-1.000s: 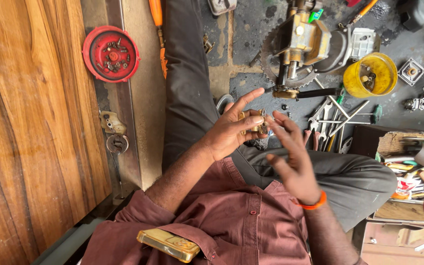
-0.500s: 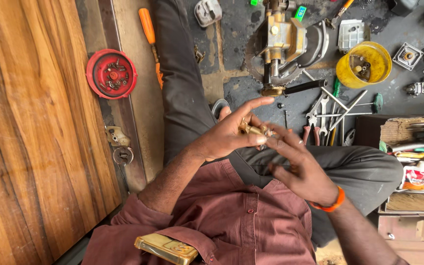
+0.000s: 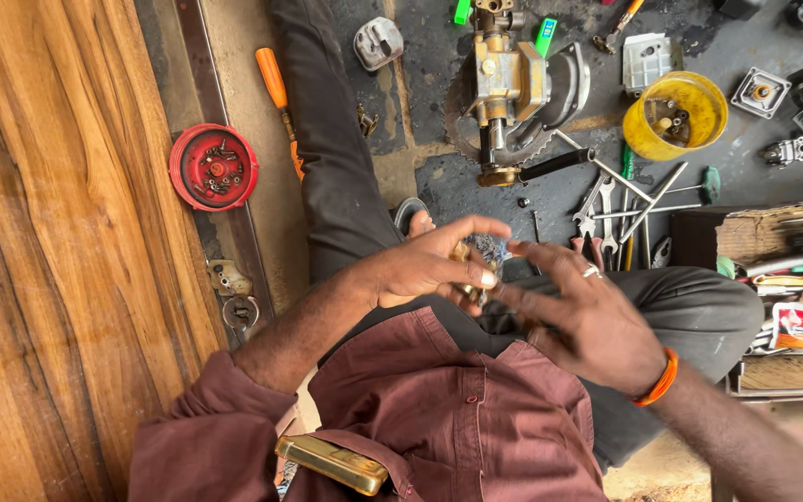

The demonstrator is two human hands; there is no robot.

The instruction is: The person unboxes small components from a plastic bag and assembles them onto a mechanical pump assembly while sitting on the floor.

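Left hand (image 3: 420,270) pinches a small brass part (image 3: 472,270) at its fingertips while the right hand (image 3: 587,321) hovers spread and empty beside it (blurred), so a loose pinch risks dropping it among the wrenches (image 3: 620,200) beyond.

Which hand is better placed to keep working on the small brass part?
Probably the left hand: its fingers pinch the small brass part. The right hand is open beside it.
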